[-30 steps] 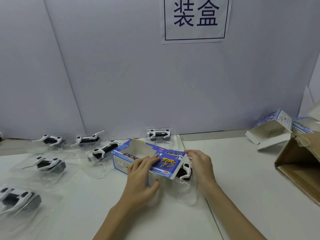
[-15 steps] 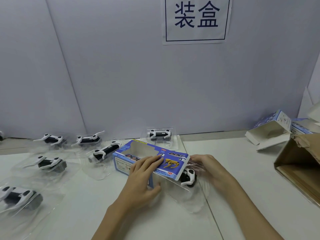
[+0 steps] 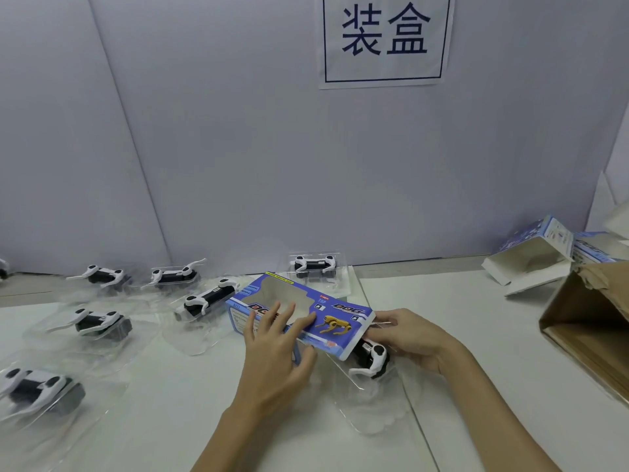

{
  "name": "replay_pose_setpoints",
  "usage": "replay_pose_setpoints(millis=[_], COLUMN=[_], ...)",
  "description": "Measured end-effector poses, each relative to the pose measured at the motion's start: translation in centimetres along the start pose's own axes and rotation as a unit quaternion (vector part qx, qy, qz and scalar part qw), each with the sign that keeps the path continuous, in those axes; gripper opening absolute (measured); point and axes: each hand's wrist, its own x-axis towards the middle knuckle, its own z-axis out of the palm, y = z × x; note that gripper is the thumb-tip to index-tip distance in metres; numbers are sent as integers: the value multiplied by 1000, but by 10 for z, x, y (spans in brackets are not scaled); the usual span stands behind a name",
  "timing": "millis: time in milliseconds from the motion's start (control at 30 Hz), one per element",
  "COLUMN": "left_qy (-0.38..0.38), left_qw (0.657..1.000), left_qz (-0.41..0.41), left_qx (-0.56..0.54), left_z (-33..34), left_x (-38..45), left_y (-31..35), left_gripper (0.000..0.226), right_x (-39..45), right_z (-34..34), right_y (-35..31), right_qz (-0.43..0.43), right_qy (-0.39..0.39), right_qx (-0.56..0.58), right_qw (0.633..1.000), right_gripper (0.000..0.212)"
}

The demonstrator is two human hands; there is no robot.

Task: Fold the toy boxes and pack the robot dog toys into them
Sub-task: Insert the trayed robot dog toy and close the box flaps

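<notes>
**Insertion in progress: dog goes in from the right, along the box's long axis**

Bench [image 3: 476, 335]: white, with a grey partition behind it and a printed sign [image 3: 384, 39] up on the partition.

Brown carton [image 3: 592, 328] at far right, open toward the person. Just beyond it, two more blue boxes [image 3: 544, 247] with flaps open. Judging by that, more boxes are left to fill.

Spare dogs in clear blister trays sit across the left half of the bench and at the back, e.g. [image 3: 98, 320] and [image 3: 315, 265]. None touched.

Working box: blue toy box [image 3: 340, 321], window face up, lying flat on the bench at centre. Long axis runs from far-left to near-right. The open end is the near-right one, facing the right hand.

Left hand [image 3: 272, 352]: fingers straight and spread flat on the box top, thumb at the near side wall. It's a pressing grip rather than a wrap, pinning the box to the bench.

Right hand [image 3: 412, 338]: fingers curled round the far end of the clear blister tray [image 3: 371, 396], which carries the robot dog toy [image 3: 369, 359]. The dog is partly inside the box mouth; rear legs and the tray's near-right part are outside.

Key relation: the dog lies right of the box, in line with the box axis, and the right hand is nearer it. The push should go up-left along that axis while the left hand braces.

Risk, as I read it: the wide tray flange could snag on the box mouth.
</notes>
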Motion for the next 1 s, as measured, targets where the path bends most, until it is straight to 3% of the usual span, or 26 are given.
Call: replay_pose_setpoints(millis=[100,233,433,633,800,933,1000], left_qy=[70,119,140,154,82,55,40], left_qw=[995,959,946,948,987,991,991], left_qz=[-39,-106,-107,-99,-31,-24,-19], left_qx=[-66,-236,-271,-260,-137,-118,-123], left_z=[3,-5,-16,-14,4,8,3], left_x=[4,11,11,12,2,0,-1], left_y=[5,10,14,12,13,25,26], left_gripper=[32,25,40,33,32,37,40], right_x=[-2,-7,-4,-4,4,16,19], right_z=[-5,-8,-4,0,13,22,21], right_y=[-1,-4,-2,-3,2,5,2], right_qz=[-15,-57,-83,-93,-87,-62,-61], right_qy=[-5,-74,-80,-8,52,141,227], right_qx=[14,51,77,32,-31,3,70], right_qw=[1000,994,990,995,994,988,970], right_gripper=[27,30,32,32,17,9,17])
